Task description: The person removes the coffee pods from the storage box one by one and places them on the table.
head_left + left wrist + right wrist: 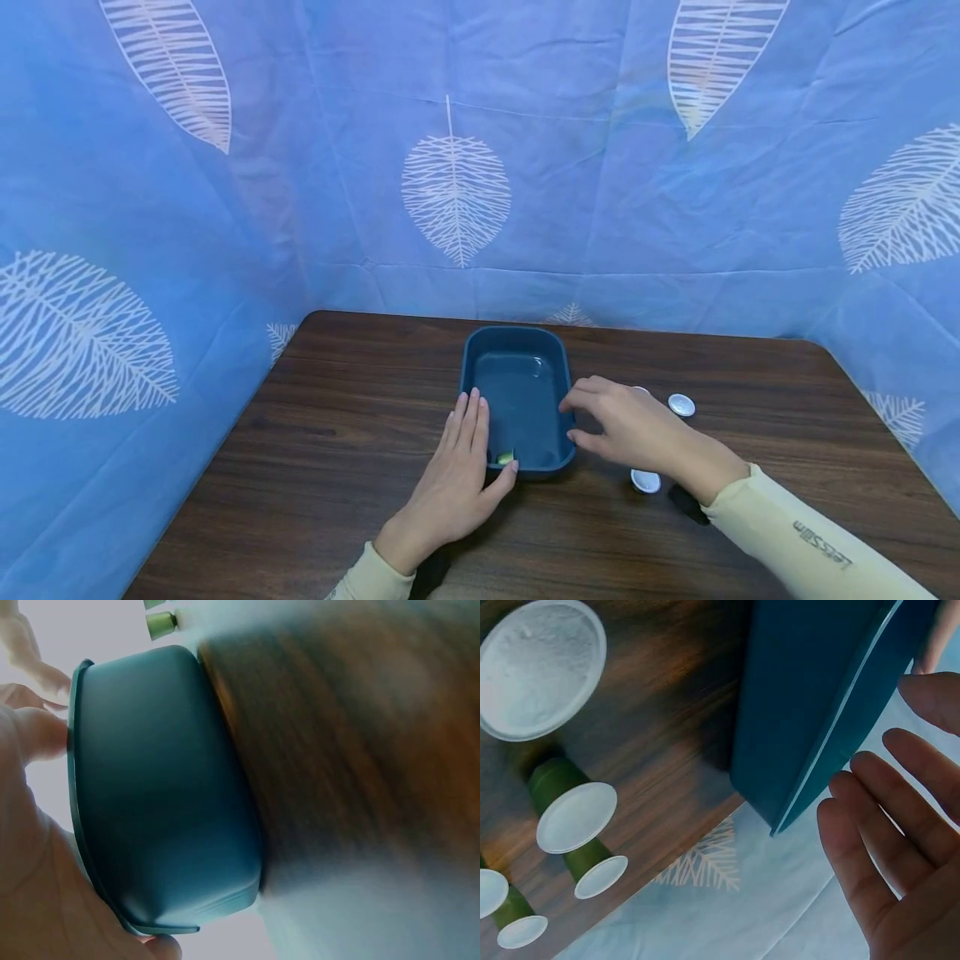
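A dark blue rectangular plastic bin [517,333] stands on the wooden table. My left hand [457,479] rests on its near left corner, fingers straight along the rim and thumb at the front edge. My right hand [618,421] is at the right rim with thumb and fingers apart, holding nothing; in the right wrist view its fingers [904,817] are loosely bent beside the bin wall [802,690]. A small green piece [505,458] lies in the bin's near left corner, partly hidden by my left hand.
Right of the bin stand several green coffee capsules with white lids, one [682,405] toward the back and another [645,481] nearer, below my right forearm. A blue leaf-patterned cloth [562,208] hangs behind the brown table [337,400].
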`<state>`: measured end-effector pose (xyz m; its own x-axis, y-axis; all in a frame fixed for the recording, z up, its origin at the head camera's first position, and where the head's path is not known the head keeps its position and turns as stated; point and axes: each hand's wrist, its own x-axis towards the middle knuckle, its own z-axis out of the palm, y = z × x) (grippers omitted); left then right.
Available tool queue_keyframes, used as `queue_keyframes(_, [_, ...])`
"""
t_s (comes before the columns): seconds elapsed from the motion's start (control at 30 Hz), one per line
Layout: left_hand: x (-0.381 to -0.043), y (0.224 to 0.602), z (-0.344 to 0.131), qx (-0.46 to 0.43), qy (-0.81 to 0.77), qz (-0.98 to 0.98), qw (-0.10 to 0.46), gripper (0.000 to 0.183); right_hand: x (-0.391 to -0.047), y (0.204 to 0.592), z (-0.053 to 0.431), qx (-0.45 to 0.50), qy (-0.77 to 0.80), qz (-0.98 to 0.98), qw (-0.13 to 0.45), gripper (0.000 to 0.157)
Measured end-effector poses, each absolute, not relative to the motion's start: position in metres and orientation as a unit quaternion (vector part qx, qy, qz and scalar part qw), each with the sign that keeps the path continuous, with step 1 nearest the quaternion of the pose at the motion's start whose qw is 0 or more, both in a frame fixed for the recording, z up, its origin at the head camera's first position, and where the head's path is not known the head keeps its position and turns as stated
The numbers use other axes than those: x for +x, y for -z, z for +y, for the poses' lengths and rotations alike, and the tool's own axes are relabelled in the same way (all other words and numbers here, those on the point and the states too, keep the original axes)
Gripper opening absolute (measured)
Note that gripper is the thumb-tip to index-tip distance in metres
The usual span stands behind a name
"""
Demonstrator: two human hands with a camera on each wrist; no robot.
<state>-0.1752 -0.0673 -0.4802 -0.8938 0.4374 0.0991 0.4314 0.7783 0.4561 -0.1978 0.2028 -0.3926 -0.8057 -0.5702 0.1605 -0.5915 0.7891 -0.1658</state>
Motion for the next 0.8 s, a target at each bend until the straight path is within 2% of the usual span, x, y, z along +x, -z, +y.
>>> queue_keyframes(0.4, [-0.177,0.479,-0.068,0.232,-0.235,0.944,0.003,0.088,-0.211,0.4,0.187,0.331,-0.121,-0.936,-0.018,0.031])
queue_keyframes(0.8, [-0.175,0.479,-0.068,0.227,-0.239,0.944,0.015,0.089,-0.222,0.413,0.174,0.353,-0.111,-0.927,-0.061,0.034])
